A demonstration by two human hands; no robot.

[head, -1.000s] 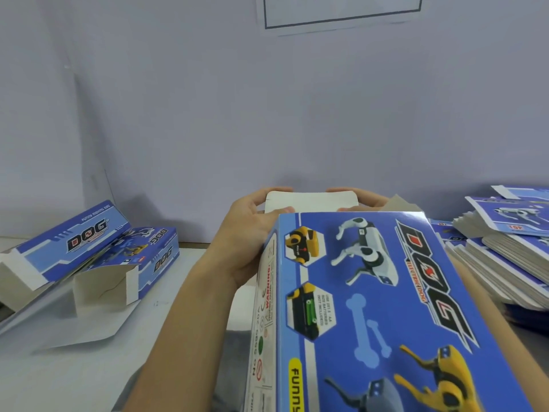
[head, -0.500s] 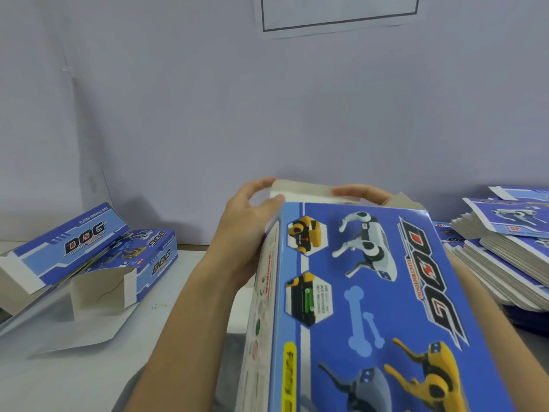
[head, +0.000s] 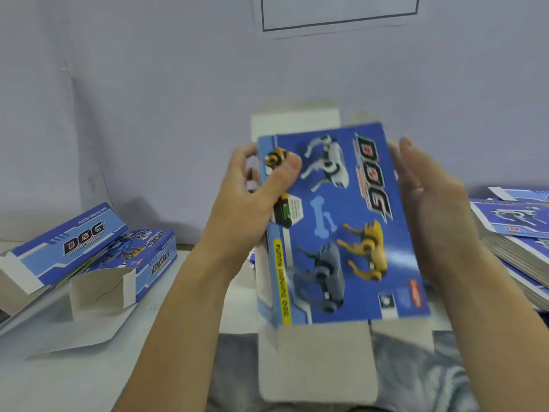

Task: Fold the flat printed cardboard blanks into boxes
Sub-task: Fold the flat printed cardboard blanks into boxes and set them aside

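A blue printed "DOG" box point(head: 341, 233) is held up in front of me, its big face toward the camera. White flaps stick out at its top and bottom ends, both unfolded. My left hand point(head: 255, 197) grips its left edge, thumb on the printed face and fingers behind. My right hand point(head: 430, 197) lies flat along the right side with straight fingers. A stack of flat blanks point(head: 517, 248) sits on the table at the right.
Two folded blue boxes point(head: 118, 263) with open white end flaps lie on the white table point(head: 74, 367) at the left. A plain grey-blue wall point(head: 178, 99) stands close behind, with a framed sheet point(head: 338, 10) high up.
The box has been lifted up and away from me and tipped more upright. Both hands left the far top flap; the left now grips the left edge, the right lies along the right side.
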